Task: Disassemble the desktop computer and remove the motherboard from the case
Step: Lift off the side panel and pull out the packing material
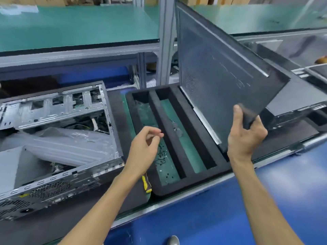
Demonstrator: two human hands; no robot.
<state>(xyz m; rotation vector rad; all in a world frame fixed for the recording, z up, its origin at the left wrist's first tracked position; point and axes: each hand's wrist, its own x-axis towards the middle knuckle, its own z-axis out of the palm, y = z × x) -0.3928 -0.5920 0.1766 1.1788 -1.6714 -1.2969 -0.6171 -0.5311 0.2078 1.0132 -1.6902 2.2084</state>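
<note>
Side panel lifted clear of the open computer case

The dark side panel (pixel 221 73) is gripped at its lower corner by the right hand (pixel 245 137) and held tilted above the table (pixel 276 144). The left hand (pixel 144 147) is held empty, fingers loosely curled, over a black foam tray (pixel 177 131). The opened case (pixel 58 138) lies to the left of the left hand, and a yellow-handled tool (pixel 146 183) is seen just beside its wrist.

bench (pixel 177 206) | on it: open computer case (pixel 58 138); black foam tray (pixel 177 138); yellow-handled tool (pixel 146 184)
</note>
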